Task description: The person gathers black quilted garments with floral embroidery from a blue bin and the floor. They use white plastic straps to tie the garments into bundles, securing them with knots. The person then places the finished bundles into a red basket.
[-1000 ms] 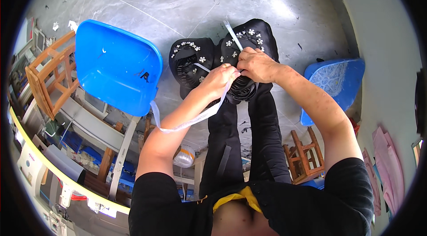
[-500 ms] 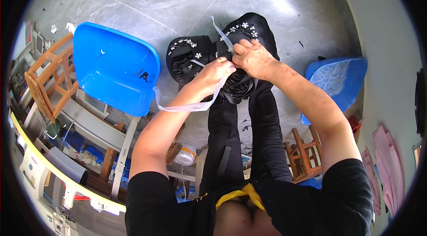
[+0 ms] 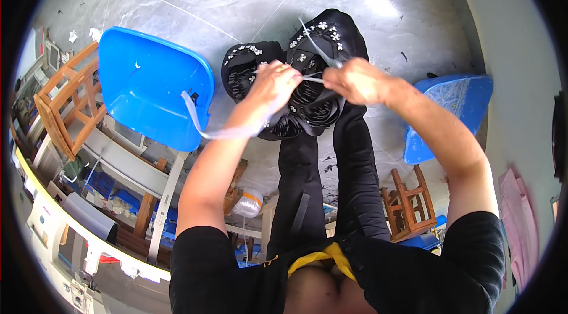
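Grey concrete floor (image 3: pixel 195 0) is spreading out below us, scuffed and marked with pale lines, and we are looking straight down past our own black trouser legs. We are holding a thin white strip (image 3: pixel 228 131) between both hands, over a pair of black shoes with small white flower trims (image 3: pixel 313 71) at our feet. Our left hand (image 3: pixel 273 81) is pinching the strip with fingers pressed together, and the slack is looping away to the left, sagging in front of the blue plastic chair (image 3: pixel 148 86). Our right hand (image 3: pixel 355 80) is closing on the strip's other end, fingers pinched tight, with a short tail sticking up toward the far side. We judge that the hands are being kept close together so the short stretch between them is staying taut just above the shoes. A second blue seat (image 3: pixel 455 107) is standing at the right, with a small wooden stool (image 3: pixel 408 204) nearer to us. On the left, a wooden frame (image 3: pixel 65 104) is leaning beside cluttered shelving, and something pink (image 3: pixel 520 225) is hanging at the far right edge.
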A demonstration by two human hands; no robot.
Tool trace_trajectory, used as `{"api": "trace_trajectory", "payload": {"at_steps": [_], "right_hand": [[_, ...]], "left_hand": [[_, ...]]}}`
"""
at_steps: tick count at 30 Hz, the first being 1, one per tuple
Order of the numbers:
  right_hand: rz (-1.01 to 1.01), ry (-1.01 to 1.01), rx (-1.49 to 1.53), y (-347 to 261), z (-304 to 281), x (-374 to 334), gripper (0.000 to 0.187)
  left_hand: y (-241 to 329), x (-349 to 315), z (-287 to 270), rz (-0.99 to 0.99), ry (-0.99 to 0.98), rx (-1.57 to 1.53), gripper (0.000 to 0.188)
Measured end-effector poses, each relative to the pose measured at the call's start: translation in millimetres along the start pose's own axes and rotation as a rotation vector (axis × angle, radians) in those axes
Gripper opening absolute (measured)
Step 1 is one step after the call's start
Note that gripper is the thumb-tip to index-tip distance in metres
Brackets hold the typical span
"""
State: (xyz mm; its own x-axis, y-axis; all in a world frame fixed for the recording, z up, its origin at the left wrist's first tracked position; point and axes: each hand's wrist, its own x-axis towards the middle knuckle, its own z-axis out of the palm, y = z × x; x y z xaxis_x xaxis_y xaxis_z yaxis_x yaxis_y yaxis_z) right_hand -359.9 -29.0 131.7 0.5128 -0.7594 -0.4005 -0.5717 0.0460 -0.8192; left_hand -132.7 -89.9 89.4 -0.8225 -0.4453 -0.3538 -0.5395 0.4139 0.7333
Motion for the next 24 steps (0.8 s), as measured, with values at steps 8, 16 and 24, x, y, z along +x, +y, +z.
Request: {"api": "trace_trajectory", "payload": {"at_steps": [8,16,24], "right_hand": [[0.467,0.226,0.807,-65.4,85.2,-114.1,0.011],[-0.162,-0.081,0.103,-81.8,28.1,-56.5,0.039],[0.382,-0.251,0.225,21.8,78.7,106.7,0.03]], "left_hand": [[-38.3,-22.7,9.6,0.074,-0.306,-0.157,0.022],[-10.8,-48.4,23.8,0.054,-0.193,-0.221,0.008],[-17.7,-45.0,48.6,-0.064,0.454,0.024,0.013]]}}
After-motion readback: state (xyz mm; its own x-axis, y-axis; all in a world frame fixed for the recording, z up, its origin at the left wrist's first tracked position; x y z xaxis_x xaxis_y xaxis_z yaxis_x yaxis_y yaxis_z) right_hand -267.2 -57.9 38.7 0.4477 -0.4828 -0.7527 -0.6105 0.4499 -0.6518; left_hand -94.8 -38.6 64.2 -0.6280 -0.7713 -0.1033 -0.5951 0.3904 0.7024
